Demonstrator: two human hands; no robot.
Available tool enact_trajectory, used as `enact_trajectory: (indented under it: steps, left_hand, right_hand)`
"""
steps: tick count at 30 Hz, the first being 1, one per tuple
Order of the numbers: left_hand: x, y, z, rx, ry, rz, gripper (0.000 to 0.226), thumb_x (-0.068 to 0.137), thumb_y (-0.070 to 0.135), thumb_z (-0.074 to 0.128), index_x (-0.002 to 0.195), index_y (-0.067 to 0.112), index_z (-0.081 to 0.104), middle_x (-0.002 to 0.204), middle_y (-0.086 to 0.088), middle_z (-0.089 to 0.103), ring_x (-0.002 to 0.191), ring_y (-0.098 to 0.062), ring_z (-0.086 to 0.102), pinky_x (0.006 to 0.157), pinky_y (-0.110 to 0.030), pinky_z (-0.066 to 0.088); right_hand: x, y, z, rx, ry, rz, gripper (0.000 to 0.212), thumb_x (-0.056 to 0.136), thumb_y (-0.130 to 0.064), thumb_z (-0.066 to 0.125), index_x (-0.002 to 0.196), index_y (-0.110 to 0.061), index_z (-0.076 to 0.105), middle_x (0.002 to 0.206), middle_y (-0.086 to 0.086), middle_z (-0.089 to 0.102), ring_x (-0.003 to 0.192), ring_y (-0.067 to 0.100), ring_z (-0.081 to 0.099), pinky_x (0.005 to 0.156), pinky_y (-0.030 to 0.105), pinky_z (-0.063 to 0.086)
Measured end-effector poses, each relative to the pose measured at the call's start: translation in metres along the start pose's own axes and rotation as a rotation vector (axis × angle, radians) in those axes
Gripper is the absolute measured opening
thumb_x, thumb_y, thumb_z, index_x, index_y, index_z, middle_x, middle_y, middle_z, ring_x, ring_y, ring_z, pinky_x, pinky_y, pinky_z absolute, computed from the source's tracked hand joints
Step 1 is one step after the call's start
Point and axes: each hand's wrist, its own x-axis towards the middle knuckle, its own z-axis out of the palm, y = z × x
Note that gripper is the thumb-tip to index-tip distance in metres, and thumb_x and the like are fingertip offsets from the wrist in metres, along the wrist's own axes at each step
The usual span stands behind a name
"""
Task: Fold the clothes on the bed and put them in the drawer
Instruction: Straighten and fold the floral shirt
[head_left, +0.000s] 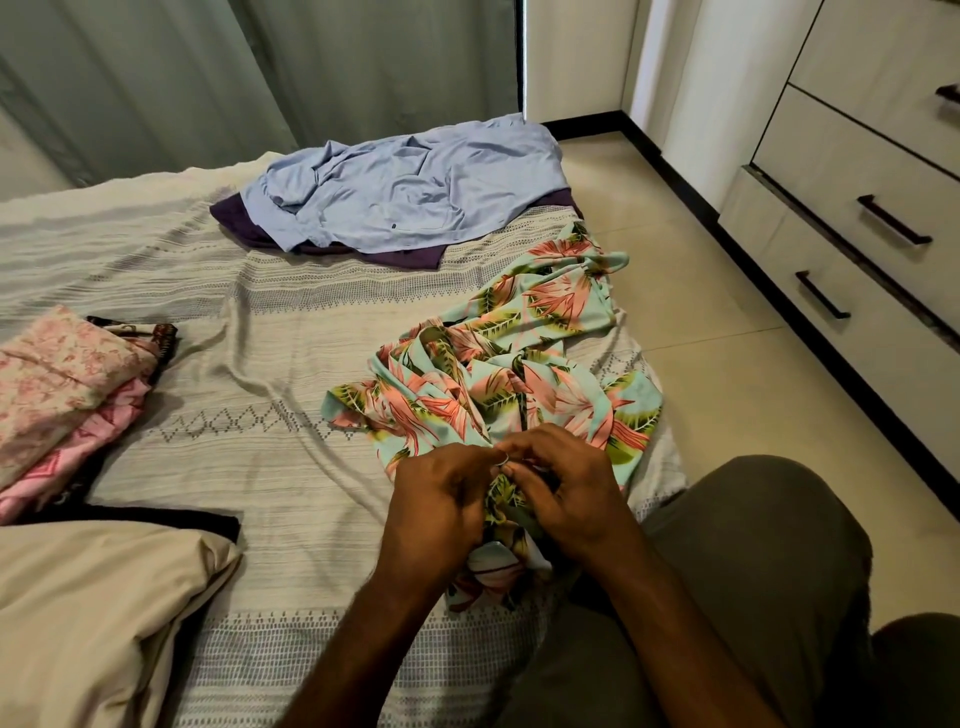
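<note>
Both hands, left hand (441, 499) and right hand (561, 493), meet at lower centre, pinching the floral shirt (519, 374) (possibly a button); best spread it flat on the bed (291, 332) before folding.

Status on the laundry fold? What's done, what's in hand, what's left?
Done, apparently: a pile of pink clothes looks folded at the bed's left edge. In hand: the left hand and right hand both hold the floral garment, still crumpled. Left: the blue shirt lies unfolded on a purple garment at the far end. The drawers look shut; nothing visibly put away.
</note>
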Motion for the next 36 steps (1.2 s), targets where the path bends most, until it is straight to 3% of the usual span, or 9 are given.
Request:
enact_trajectory:
  steps: [5,9,13,17,20,24,28,32,36]
  left_hand:
    - [-0.004,0.004,0.002,-0.007,0.057,0.009,0.019,0.085,0.012,0.066,0.097,0.016,0.080,0.089,0.006,0.077,0.085,0.002,0.067,0.073,-0.002,0.045]
    - [-0.007,0.006,0.003,-0.106,0.082,-0.054,0.013,0.085,0.013,0.072,0.096,0.017,0.079,0.089,0.011,0.076,0.085,0.002,0.069,0.075,-0.009,0.050]
    - [-0.011,0.011,0.005,-0.241,0.099,-0.076,0.013,0.083,0.013,0.079,0.095,0.014,0.079,0.088,0.011,0.076,0.086,-0.004,0.072,0.077,-0.018,0.055]
    - [-0.007,0.017,0.005,-0.327,0.087,-0.132,0.014,0.093,0.012,0.071,0.082,0.009,0.078,0.071,0.001,0.072,0.068,-0.013,0.069,0.063,-0.030,0.054]
    - [0.002,0.014,0.001,-0.324,0.067,-0.175,0.022,0.094,0.010,0.069,0.074,0.016,0.074,0.064,0.003,0.067,0.060,-0.009,0.063,0.056,-0.026,0.049]
    - [0.005,0.011,-0.003,-0.366,0.014,-0.174,0.009,0.091,0.011,0.073,0.087,0.019,0.069,0.066,0.000,0.066,0.059,-0.015,0.062,0.053,-0.028,0.049]
    - [0.005,0.008,-0.005,-0.345,-0.029,-0.144,0.012,0.090,0.005,0.072,0.093,0.015,0.077,0.079,0.008,0.074,0.074,-0.011,0.071,0.067,-0.022,0.055]
    - [0.006,0.010,-0.007,-0.327,-0.075,-0.151,0.012,0.092,0.009,0.070,0.089,0.017,0.079,0.078,0.007,0.075,0.077,-0.013,0.071,0.069,-0.030,0.057]
    - [0.008,0.006,-0.007,-0.390,-0.163,-0.219,0.014,0.095,0.021,0.064,0.097,0.019,0.077,0.089,0.003,0.075,0.087,-0.016,0.072,0.077,-0.037,0.058]
  right_hand:
    - [-0.001,0.001,0.001,-0.056,0.024,-0.012,0.013,0.092,-0.014,0.064,0.103,-0.011,0.070,0.096,0.001,0.068,0.089,0.000,0.058,0.080,0.006,0.043]
    - [-0.002,0.001,0.000,-0.111,0.027,-0.043,0.010,0.093,-0.014,0.063,0.101,-0.010,0.068,0.094,0.002,0.066,0.086,0.002,0.057,0.077,0.009,0.044]
    - [-0.001,0.001,0.000,-0.135,0.086,-0.111,0.013,0.095,-0.017,0.056,0.101,-0.010,0.065,0.096,0.002,0.063,0.090,0.005,0.054,0.076,0.018,0.047]
    - [-0.002,-0.001,-0.002,-0.086,0.094,-0.138,0.013,0.094,-0.017,0.057,0.105,-0.012,0.061,0.107,0.000,0.051,0.097,0.012,0.052,0.077,0.022,0.048]
    - [-0.002,-0.002,-0.001,-0.059,0.053,-0.172,0.014,0.096,-0.018,0.055,0.110,-0.016,0.058,0.115,0.003,0.051,0.106,0.021,0.056,0.083,0.032,0.051]
    - [-0.003,-0.001,0.001,-0.059,0.055,-0.172,0.015,0.099,-0.019,0.052,0.113,-0.018,0.056,0.117,0.004,0.057,0.107,0.021,0.058,0.084,0.041,0.053]
    - [-0.005,-0.001,-0.001,-0.065,0.042,-0.171,0.014,0.100,-0.021,0.051,0.114,-0.019,0.056,0.115,0.008,0.059,0.105,0.020,0.059,0.083,0.038,0.054]
    - [-0.005,-0.001,-0.001,-0.073,0.058,-0.190,0.015,0.103,-0.026,0.049,0.113,-0.018,0.056,0.112,0.009,0.059,0.102,0.019,0.059,0.081,0.034,0.053]
    - [-0.002,-0.006,-0.003,-0.041,0.077,-0.200,0.013,0.102,-0.023,0.051,0.109,-0.015,0.058,0.109,0.005,0.056,0.099,0.012,0.056,0.083,0.021,0.049]
